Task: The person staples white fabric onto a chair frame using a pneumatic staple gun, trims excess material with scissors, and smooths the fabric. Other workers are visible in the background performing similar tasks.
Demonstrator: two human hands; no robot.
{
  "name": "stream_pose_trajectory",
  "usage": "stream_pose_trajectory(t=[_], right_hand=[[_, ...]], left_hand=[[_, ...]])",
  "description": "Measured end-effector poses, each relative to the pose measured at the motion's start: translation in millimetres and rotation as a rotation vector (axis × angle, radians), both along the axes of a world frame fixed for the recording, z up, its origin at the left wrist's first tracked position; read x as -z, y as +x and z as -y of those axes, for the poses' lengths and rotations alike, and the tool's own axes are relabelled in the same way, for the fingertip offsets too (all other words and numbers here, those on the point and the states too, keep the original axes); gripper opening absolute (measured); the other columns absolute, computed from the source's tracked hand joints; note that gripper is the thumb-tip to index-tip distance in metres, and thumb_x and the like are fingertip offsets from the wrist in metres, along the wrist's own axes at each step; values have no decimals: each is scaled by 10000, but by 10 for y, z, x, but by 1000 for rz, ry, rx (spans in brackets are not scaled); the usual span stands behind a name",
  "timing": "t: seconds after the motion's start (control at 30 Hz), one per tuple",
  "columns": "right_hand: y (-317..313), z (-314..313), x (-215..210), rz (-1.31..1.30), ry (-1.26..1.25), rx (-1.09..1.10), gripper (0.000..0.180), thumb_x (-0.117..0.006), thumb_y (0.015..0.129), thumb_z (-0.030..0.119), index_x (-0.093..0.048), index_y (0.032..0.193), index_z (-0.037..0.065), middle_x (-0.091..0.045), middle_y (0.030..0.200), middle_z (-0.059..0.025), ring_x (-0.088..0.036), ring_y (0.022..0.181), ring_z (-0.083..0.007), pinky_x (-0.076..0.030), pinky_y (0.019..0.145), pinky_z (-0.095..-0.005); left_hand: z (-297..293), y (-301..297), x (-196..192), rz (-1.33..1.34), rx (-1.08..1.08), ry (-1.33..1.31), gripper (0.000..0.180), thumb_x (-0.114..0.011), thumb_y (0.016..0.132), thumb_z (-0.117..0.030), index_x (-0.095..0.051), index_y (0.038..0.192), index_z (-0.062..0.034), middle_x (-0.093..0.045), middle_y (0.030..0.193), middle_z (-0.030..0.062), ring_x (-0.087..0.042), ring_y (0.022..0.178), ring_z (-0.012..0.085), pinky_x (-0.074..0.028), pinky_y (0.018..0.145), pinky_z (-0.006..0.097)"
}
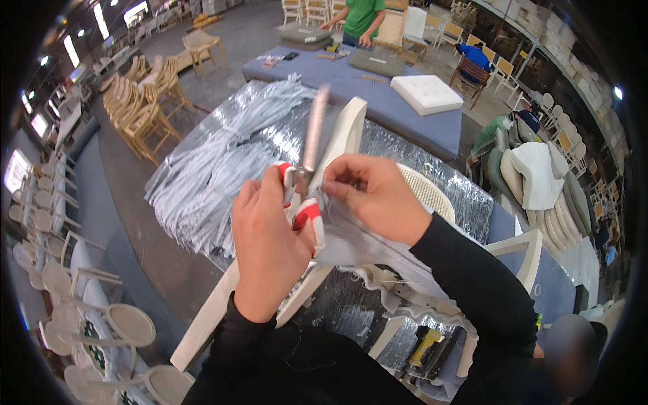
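My left hand (pixel 266 246) is closed round the red and white handles of a pair of scissors (pixel 314 128), whose blades point up and blur with motion. Close beside them, my right hand (pixel 381 199) pinches the edge of a thin grey cloth (pixel 347 236). The cloth drapes down over a pale chair frame (pixel 349 128) that lies tilted in front of me. Woven cane mesh (pixel 426 192) shows behind my right wrist. The exact spot under my right fingertips is partly hidden.
A heap of pale grey strips (pixel 216 179) covers the left of a plastic-wrapped table. Beneath the frame lies a yellow tool (pixel 424 347). A blue padded table (pixel 442 131) beyond carries a white cushion (pixel 426 94); a person in green (pixel 362 20) stands behind it. Stacked chairs (pixel 145 101) stand left.
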State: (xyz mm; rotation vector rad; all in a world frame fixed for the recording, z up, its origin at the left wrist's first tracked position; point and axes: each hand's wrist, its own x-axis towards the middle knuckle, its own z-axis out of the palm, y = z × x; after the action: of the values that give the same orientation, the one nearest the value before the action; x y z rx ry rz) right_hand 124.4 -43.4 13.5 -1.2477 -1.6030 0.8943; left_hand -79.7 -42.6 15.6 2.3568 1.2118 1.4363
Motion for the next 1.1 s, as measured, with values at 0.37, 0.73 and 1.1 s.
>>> stream_pose_trajectory(t=[0.37, 0.73, 1.1], right_hand=[[133, -47, 47, -158, -86, -155, 74, -753, 1021, 63, -763, 1021, -10, -793, 919, -92, -717, 888, -128, -571, 839, -321], [83, -8, -52, -35, -58, -76, 116, -775, 1030, 106, -763, 1030, -10, -774, 947, -34, -696, 883, -88, -565, 830, -289], [78, 14, -110, -95, -76, -216, 105, -754, 1030, 93, -749, 1100, 14, -784, 974, -68, -714, 915, -117, -560, 843, -313]], left_hand=[[-3, 87, 146, 117, 29, -219, 202, -726, 907, 8, -606, 1069, -6, -740, 916, 118, -714, 794, 165, -581, 734, 329], [107, 54, 115, 190, 109, -196, 250, -841, 930, -62, -621, 1034, -1, -739, 865, 97, -697, 740, 126, -552, 692, 305], [175, 24, 58, 313, 198, -325, 236, -802, 961, -37, -602, 1080, -4, -756, 887, 96, -725, 797, 129, -570, 712, 300]])
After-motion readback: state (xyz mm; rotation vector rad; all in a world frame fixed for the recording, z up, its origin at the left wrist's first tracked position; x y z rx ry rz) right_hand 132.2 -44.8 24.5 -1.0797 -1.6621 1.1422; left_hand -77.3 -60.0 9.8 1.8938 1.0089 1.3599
